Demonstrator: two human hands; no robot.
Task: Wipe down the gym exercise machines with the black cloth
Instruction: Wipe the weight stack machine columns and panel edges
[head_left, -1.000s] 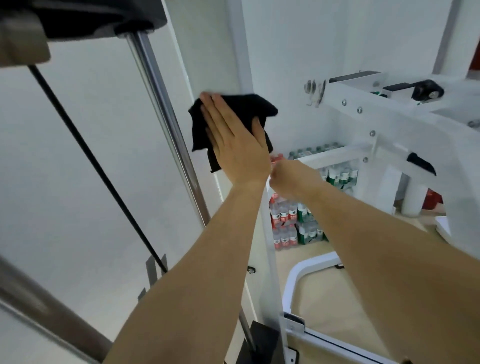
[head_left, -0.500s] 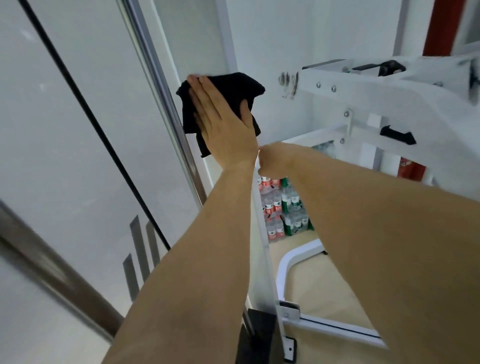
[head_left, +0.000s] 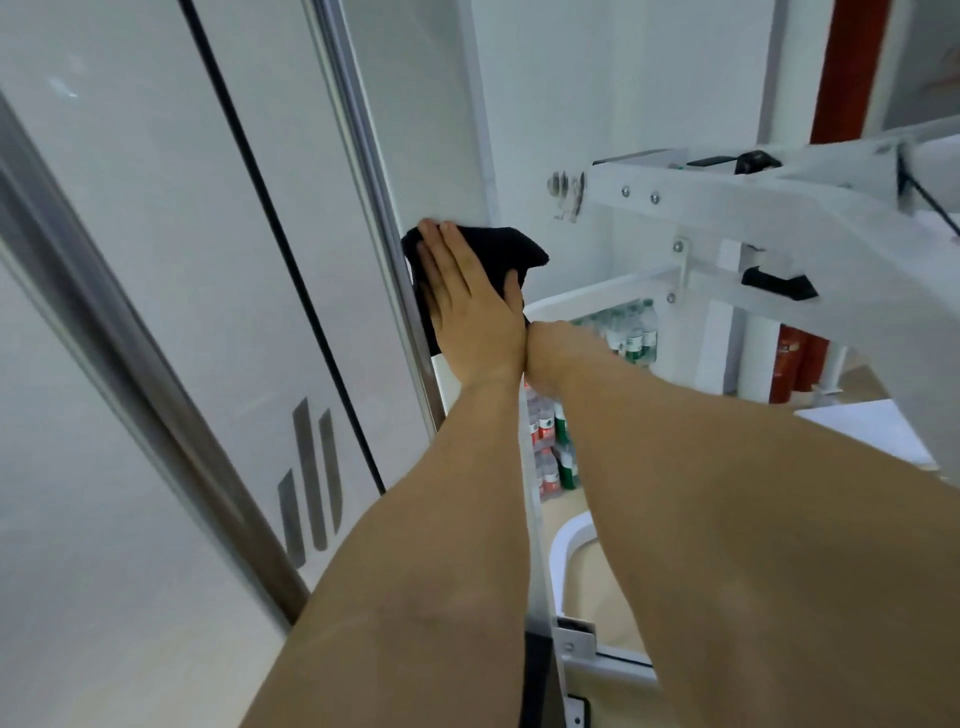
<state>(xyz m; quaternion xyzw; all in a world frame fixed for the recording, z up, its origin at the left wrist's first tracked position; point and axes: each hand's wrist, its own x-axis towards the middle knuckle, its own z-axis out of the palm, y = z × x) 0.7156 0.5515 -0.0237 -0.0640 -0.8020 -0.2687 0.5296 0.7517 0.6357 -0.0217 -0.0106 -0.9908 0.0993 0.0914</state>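
The black cloth (head_left: 498, 249) lies against the white upright (head_left: 436, 130) of a gym machine, at about head height. My left hand (head_left: 467, 306) presses flat on the cloth, fingers straight and pointing up. Its fingertips reach the cloth's top left edge, next to the chrome guide rod (head_left: 363, 156). My right hand (head_left: 553, 348) sits just right of my left wrist at the upright's right edge. It grips that edge, and its fingertips are hidden behind the upright.
A thin black cable (head_left: 270, 218) runs down left of the chrome rod. A white machine arm (head_left: 727, 208) with bolts and a black handle (head_left: 776, 283) juts out at right. Packs of water bottles (head_left: 628, 332) and red extinguishers (head_left: 789, 364) stand on the floor behind.
My left hand has slid the cloth down and left along the upright toward the chrome rod. My view has tilted, and my right hand has kept its place at the upright's edge.
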